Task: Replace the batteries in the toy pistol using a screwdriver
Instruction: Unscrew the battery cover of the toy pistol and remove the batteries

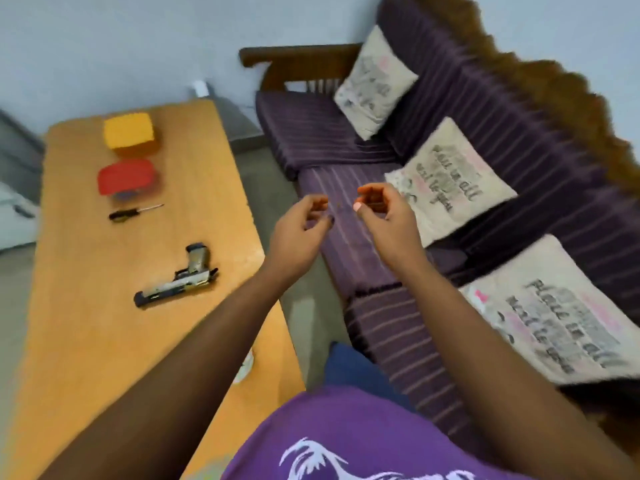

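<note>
A black and silver toy pistol (180, 280) lies on its side on the wooden table (86, 341). Beyond it lies a black-handled screwdriver (133, 212). Both of my hands are raised in the air over the sofa, to the right of the table. My left hand (299, 230) and my right hand (382, 218) face each other with loosely curled fingers. Neither hand holds anything that I can see. The image is blurred by motion.
A red-lidded container (126, 178) and a yellow box (130, 133) stand at the table's far end. A purple striped sofa (398, 323) with three printed cushions (446, 178) fills the right side. A small white object (246, 367) sits near the table's right edge.
</note>
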